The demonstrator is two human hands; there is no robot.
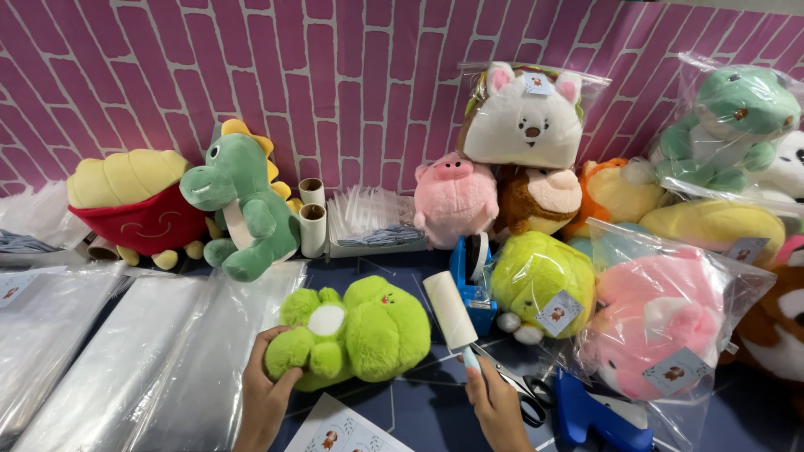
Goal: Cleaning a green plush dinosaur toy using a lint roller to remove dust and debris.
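A bright green plush toy (360, 331) with a white patch lies on the dark table in front of me. My left hand (266, 393) grips its lower left side. My right hand (496, 406) holds the blue handle of a white lint roller (450, 310), whose roll points up and left, close to the plush's right side. Scissors (519, 389) lie just right of my right hand.
Clear plastic bags (126, 351) lie at left. A green dinosaur plush (243, 205), a red and yellow plush (138, 205), cardboard tubes (312, 218) and a pink pig plush (455, 199) stand by the pink brick wall. Bagged plush toys (662, 322) pile at right, beside a blue tape dispenser (469, 280).
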